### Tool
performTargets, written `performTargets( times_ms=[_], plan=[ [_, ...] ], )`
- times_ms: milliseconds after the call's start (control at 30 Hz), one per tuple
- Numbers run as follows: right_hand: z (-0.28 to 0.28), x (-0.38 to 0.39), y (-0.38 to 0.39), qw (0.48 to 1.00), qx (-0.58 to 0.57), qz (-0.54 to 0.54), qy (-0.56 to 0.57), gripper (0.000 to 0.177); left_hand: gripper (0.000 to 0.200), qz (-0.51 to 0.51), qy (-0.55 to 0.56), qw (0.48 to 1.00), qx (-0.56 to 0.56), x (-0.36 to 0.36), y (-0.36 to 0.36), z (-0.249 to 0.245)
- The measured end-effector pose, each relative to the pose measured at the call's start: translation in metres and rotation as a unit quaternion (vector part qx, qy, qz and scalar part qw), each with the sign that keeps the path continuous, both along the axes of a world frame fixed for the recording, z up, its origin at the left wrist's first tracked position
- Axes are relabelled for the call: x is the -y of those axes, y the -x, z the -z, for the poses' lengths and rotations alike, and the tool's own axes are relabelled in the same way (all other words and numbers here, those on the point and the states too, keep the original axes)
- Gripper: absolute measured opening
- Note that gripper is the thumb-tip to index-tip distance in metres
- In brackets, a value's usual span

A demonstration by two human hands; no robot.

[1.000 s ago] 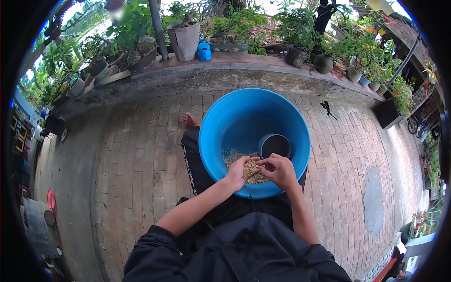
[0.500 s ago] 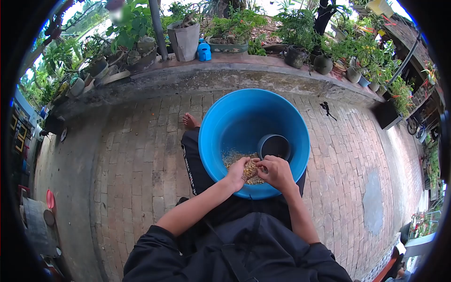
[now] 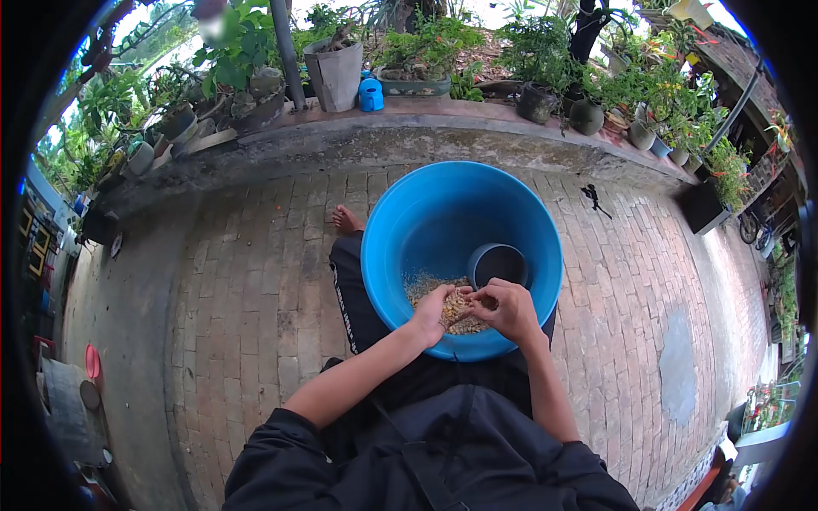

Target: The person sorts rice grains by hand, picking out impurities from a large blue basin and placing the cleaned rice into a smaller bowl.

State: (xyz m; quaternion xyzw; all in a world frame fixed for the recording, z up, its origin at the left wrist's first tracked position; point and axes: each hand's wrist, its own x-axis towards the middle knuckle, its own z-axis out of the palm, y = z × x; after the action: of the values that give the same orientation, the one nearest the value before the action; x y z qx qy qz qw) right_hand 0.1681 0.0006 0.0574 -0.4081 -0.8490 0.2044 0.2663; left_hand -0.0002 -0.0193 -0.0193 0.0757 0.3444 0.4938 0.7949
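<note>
A big blue plastic tub (image 3: 381, 230) rests at my lap, with a heap of yellowish-brown kernels (image 3: 419, 289) in its near side. Over that heap, my left hand (image 3: 431, 315) is cupped, palm up, around a small pile of the kernels. My right hand (image 3: 509, 312) hovers just right of that palm, thumb and fingers bent together in a pinch at the pile's edge; whatever sits between the fingertips is too small to tell. A dark round bowl (image 3: 499, 262) lies tilted inside the tub, behind my right hand.
Brick paving (image 3: 256, 281) surrounds me. Ahead runs a low concrete ledge (image 3: 341, 145) bearing potted plants and a blue watering can (image 3: 371, 94). My bare foot (image 3: 346, 220) is left of the tub. A small black object (image 3: 594, 199) lies on the bricks to the right.
My right hand has shifted slightly up and right, its fingers drawn a little away from the left palm. The left hand stays cupped in place.
</note>
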Motion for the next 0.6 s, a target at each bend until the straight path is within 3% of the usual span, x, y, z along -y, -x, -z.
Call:
performTargets(
  times_ms=[167, 333, 500, 600],
  plan=[
    [0.007, -0.016, -0.012, 0.991, -0.034, 0.120, -0.044, 0.008, 0.036, 0.003, -0.004, 1.000, 0.028, 0.000, 0.000, -0.003],
    [0.007, -0.015, -0.016, 0.985, -0.068, 0.152, -0.036, 0.005, 0.037, 0.002, -0.003, 1.000, 0.011, 0.000, 0.001, -0.007],
    [0.005, -0.003, -0.003, 0.991, -0.114, 0.077, -0.003, 0.008, 0.036, 0.004, -0.006, 1.000, 0.010, 0.000, 0.001, -0.006],
    [0.003, 0.008, 0.008, 0.997, -0.077, 0.021, -0.003, 0.009, 0.032, 0.000, 0.005, 1.000, -0.001, -0.001, 0.000, -0.001]
  ],
)
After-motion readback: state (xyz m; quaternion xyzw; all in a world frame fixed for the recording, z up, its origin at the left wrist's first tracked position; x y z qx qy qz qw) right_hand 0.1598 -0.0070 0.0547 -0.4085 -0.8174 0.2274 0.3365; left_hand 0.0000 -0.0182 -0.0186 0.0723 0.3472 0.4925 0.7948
